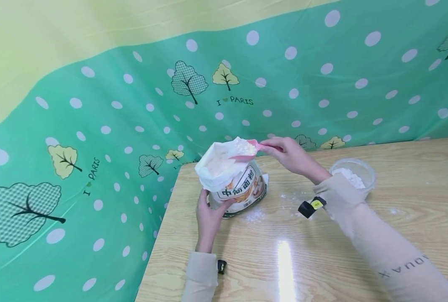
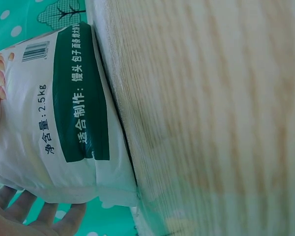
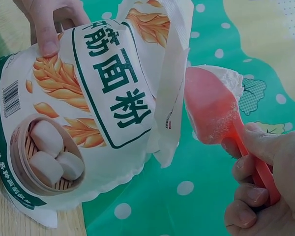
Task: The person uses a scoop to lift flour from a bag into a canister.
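Observation:
A white flour bag (image 1: 229, 195) with a rolled-open top stands on the table, flour visible inside its mouth. My left hand (image 1: 208, 216) grips the bag's near left side, the thumb on the printed front and the fingers round the edge; in the left wrist view the fingers touch the bag's white side (image 2: 19, 157). My right hand (image 1: 293, 155) holds a pink scoop (image 3: 214, 105) by its handle, fingers curled round it. Heaped with white flour (image 1: 244, 147), the scoop is at the right rim of the bag's mouth.
A clear bowl (image 1: 373, 181) with white flour in it stands to the right, partly behind the right sleeve (image 1: 344, 205). Flour dust (image 1: 255, 215) lies scattered on the wooden table (image 1: 254, 260). Behind the table hangs a green patterned cloth (image 1: 133, 105).

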`<state>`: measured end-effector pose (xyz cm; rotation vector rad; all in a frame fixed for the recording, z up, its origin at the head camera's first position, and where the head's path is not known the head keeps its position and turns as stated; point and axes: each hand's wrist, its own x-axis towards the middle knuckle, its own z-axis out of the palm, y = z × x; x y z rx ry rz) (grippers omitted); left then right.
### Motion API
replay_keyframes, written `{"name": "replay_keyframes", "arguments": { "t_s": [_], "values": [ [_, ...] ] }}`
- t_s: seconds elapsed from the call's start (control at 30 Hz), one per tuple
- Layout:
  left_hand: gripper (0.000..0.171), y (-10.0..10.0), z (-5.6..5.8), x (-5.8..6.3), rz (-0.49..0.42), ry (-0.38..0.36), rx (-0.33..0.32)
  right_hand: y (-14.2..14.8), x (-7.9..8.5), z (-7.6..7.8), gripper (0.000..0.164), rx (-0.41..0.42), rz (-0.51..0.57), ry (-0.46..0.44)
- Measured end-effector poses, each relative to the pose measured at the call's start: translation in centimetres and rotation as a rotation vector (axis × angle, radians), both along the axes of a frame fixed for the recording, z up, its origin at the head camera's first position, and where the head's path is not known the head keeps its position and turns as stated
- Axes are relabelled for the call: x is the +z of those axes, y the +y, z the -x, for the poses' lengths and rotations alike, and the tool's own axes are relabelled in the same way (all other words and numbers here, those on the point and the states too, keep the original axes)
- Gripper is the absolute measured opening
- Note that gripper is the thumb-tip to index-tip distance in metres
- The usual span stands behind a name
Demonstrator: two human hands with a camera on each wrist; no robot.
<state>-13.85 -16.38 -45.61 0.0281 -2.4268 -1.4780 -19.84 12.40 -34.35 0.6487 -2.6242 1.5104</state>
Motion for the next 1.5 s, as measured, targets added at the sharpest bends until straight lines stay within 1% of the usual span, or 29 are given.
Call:
{"name": "replay_keyframes", "arguments": {
  "t_s": [0.3, 0.53, 0.77, 0.97, 1.33, 1.5],
  "values": [
    [0.08, 0.1, -0.2, 0.2, 0.004, 0.019, -0.001, 1.3, 0.1, -0.5, 0.035, -0.028, -0.006, 0.025],
    [0.08, 0.0, -0.1, 0.0, 0.001, 0.022, -0.007, 2.2, 0.2, -0.9, 0.036, -0.054, -0.018, 0.005],
    [0.08, 0.0, -0.1, 0.0, 0.003, 0.017, -0.023, 2.9, 0.1, -1.1, 0.037, -0.057, -0.027, 0.01],
    [0.078, 0.0, -0.1, 0.1, -0.001, 0.018, -0.023, 3.4, 0.1, -1.5, 0.035, -0.07, -0.042, 0.028],
    [0.077, -0.2, 0.0, -0.1, 0.007, 0.039, -0.018, 4.7, 0.1, -2.5, 0.037, -0.084, -0.051, 0.044],
    [0.078, -0.1, -0.1, 0.0, 0.007, 0.03, -0.021, 5.2, -0.1, -2.8, 0.036, -0.09, -0.055, 0.06]
  ]
}}
